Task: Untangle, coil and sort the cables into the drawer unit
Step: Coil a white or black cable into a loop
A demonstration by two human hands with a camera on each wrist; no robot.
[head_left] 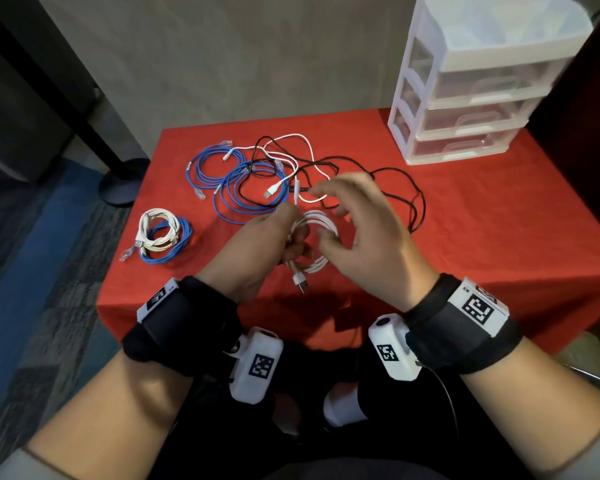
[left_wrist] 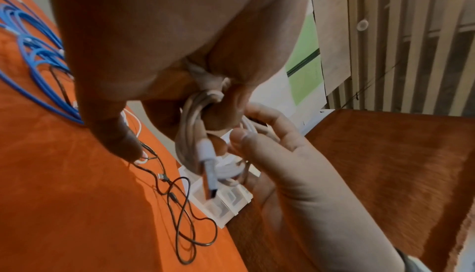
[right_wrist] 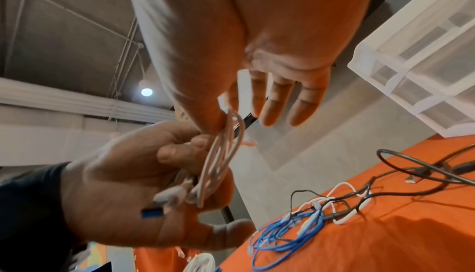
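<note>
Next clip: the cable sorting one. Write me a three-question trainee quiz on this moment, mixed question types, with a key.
1. True or false: the left hand grips the coiled white USB cable.
2. Which cable still lies loose and uncoiled on the red tablecloth? A) black cable B) yellow cable C) green cable
3. Fill in: the drawers of the drawer unit are all ____.

Key: 1 true; 2 A; 3 closed.
</note>
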